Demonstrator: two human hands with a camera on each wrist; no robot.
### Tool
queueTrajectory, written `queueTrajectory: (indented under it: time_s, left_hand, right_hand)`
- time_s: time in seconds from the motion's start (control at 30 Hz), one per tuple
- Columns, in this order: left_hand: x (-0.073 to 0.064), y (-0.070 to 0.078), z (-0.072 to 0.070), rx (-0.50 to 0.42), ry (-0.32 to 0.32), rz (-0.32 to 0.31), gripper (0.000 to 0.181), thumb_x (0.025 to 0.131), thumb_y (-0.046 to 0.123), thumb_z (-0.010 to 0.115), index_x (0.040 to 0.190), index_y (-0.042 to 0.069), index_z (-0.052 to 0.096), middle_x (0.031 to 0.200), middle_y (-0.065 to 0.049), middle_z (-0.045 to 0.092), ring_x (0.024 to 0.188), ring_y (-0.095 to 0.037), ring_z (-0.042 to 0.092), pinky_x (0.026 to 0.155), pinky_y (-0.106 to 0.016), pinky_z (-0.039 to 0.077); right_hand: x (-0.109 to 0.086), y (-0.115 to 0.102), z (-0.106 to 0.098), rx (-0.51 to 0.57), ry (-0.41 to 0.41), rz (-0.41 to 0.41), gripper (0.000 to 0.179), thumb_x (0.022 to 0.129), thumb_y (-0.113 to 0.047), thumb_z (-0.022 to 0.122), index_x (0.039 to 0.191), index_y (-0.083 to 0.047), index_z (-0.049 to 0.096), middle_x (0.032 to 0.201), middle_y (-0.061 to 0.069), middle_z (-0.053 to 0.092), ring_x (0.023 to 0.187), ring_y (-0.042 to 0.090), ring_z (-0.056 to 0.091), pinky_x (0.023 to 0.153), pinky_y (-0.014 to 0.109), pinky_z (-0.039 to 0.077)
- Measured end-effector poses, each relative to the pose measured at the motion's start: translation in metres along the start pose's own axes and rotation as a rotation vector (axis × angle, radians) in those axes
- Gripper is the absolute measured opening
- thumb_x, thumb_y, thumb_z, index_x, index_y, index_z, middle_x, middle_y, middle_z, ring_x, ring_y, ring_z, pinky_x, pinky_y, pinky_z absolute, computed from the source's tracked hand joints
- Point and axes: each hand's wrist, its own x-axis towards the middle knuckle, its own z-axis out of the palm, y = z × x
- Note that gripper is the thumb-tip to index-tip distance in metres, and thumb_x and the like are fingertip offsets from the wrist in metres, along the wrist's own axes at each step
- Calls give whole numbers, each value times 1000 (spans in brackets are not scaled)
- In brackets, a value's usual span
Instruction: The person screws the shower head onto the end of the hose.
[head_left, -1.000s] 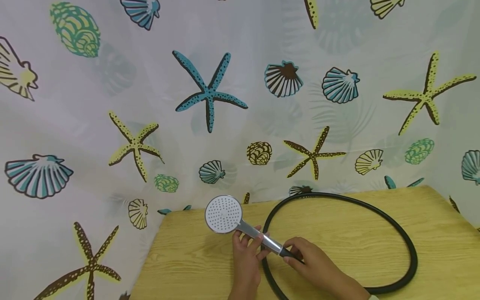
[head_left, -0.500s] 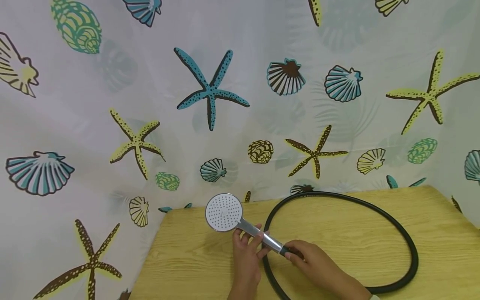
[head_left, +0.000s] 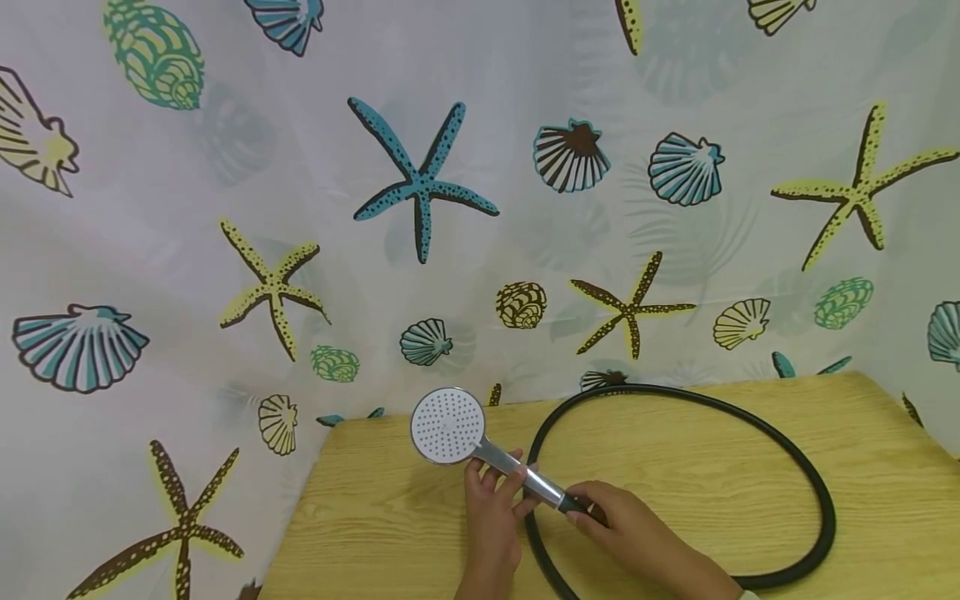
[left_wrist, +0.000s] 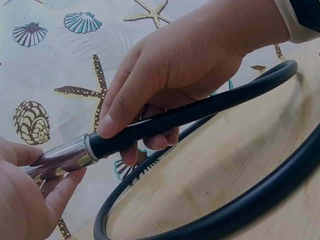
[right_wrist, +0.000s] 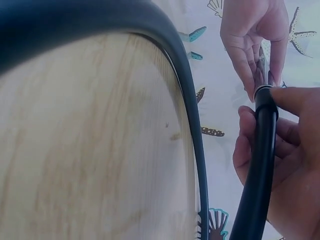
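A shower head point(head_left: 448, 426) with a round white dotted face and a chrome handle is held tilted above the table. My left hand point(head_left: 492, 521) grips the chrome handle point(left_wrist: 65, 156) with thumb and fingers. At the handle's lower end, my right hand point(head_left: 637, 529) pinches the black end of a shower hose point(left_wrist: 165, 122). In the right wrist view the hose end point(right_wrist: 266, 107) meets the handle's rim, and the join itself is partly covered by fingers. The rest of the black hose point(head_left: 813, 492) curves in a wide loop to the right.
Under the hands lies a light wooden table point(head_left: 375, 500). Behind it and at both sides hangs a white curtain point(head_left: 480, 217) printed with shells and starfish. The hose loop reaches the table's back edge.
My right hand's fingers shift slightly around the hose end at the joint. The shower head and my left hand stay in nearly the same place.
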Motion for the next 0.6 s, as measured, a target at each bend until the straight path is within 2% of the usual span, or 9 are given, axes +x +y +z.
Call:
queueTrajectory:
  time_s: [0.27,0.47,0.6]
  left_hand:
    - [0,1,2,9,-4,-10,63,94,5,66,146,7,31,129,-14,60,110,-30,70,85,-41,65]
    - [0,2,2,1,0,-5,61,94,5,66,145,8,32,129,-14,60,110,-29,71,84,-41,65]
    - [-1,2,2,-7,-6,5,60,95,5,65,145,7,32,128,-14,60,108,-28,71,83,-42,65]
  right_hand:
    - [0,-2,1,14,3,22,41,98,-31,67,132,-11,59,107,1,61,74,3,57,58,20,52]
    - [-1,-1,2,-44,55,-16,42,97,-32,69,133,-14,58,116,0,59,92,6,61,70,19,54]
    - [-2,-1,3,-86,135,-88,38,94,-23,73,128,-12,59,121,1,60,97,7,61,79,23,58]
